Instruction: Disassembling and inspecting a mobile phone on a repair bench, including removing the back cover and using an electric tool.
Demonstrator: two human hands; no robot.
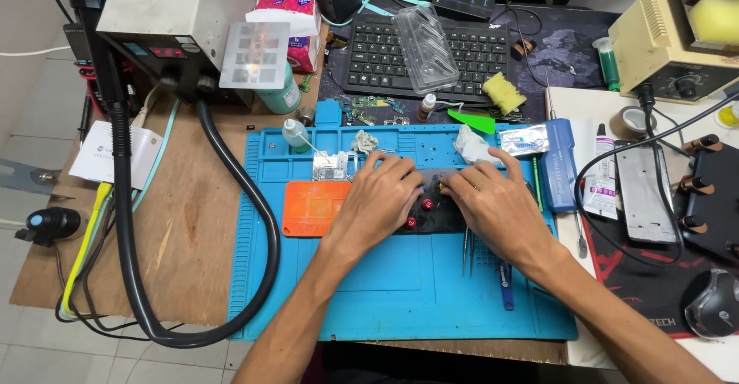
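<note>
Lying under both hands: black fixture (431, 213)

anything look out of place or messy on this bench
A clear plastic blister tray lies tilted across the black keyboard, covering keys. A yellow sponge block sits askew at the keyboard's front corner. Both hands, left hand and right hand, rest on the black holder with red knobs, which looks orderly.

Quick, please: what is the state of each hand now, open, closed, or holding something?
Left hand: fingers curled down on the black fixture with red knobs; a firm grip cannot be told.
Right hand: fingers bent onto the same fixture; grip cannot be told.
</note>
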